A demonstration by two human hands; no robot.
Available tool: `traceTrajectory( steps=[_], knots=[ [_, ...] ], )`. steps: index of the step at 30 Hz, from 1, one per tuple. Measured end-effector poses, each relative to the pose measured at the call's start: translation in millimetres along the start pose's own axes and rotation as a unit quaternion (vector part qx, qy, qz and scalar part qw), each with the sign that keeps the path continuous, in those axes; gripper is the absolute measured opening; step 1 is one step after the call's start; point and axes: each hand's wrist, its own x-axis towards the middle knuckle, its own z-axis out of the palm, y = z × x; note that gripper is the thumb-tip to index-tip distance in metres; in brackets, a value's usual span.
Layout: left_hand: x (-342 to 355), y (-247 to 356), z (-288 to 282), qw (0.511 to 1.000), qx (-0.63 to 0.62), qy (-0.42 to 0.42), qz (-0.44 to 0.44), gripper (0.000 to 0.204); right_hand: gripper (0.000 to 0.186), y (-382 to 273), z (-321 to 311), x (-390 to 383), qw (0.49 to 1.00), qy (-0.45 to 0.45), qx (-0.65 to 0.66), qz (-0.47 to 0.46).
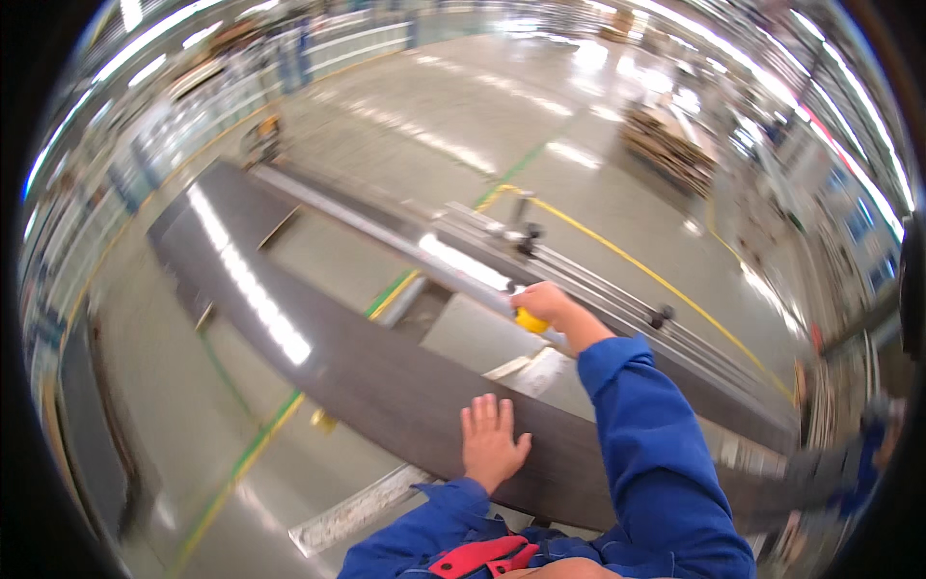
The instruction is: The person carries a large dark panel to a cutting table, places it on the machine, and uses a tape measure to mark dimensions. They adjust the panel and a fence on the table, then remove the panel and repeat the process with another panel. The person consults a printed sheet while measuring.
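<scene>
Glossy grey workshop floor (pixel 463 116) with yellow line (pixel 617 253) and green line (pixel 253 446) painted across it, stacked timber pallets (pixel 666 145) far right, blurred railings (pixel 241 77) along the left, small orange cart (pixel 262 135) beyond, another worker in blue (pixel 863 463) at the right edge

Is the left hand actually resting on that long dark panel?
Touching. The head view shows the left hand lying palm-down, fingers spread, flat on the long dark panel.
</scene>
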Motion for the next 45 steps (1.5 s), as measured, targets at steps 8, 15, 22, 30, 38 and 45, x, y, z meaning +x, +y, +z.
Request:
traceTrajectory(
  steps=[8, 15, 22, 30, 38, 45],
  knots=[
    [-14, 13, 14, 0.997, 0.066, 0.029, 0.015, 0.083, 0.042, 160, -120, -166, 0.998, 0.028, -0.051, 0.038],
    [-16, 16, 34, 0.993, 0.122, 0.004, 0.005, 0.082, 0.038, 367, -260, -375, 0.97, 0.132, -0.166, 0.122],
    [-59, 131, 92, 0.969, 0.183, -0.034, -0.162, 0.089, 0.037, 572, -394, -568, 0.935, 0.212, -0.203, 0.197],
    [-127, 386, 192, 0.986, 0.142, -0.088, 0.001, 0.092, 0.034, 743, -509, -675, 0.892, 0.329, -0.174, 0.257],
    [-170, 453, 223, 0.973, 0.178, -0.143, 0.031, 0.089, 0.037, 881, -549, -770, 0.852, 0.377, -0.244, 0.27],
    [-174, 461, 232, 0.953, 0.258, -0.157, -0.012, 0.087, 0.034, 961, -579, -813, 0.77, 0.428, -0.299, 0.367]
  ],
)
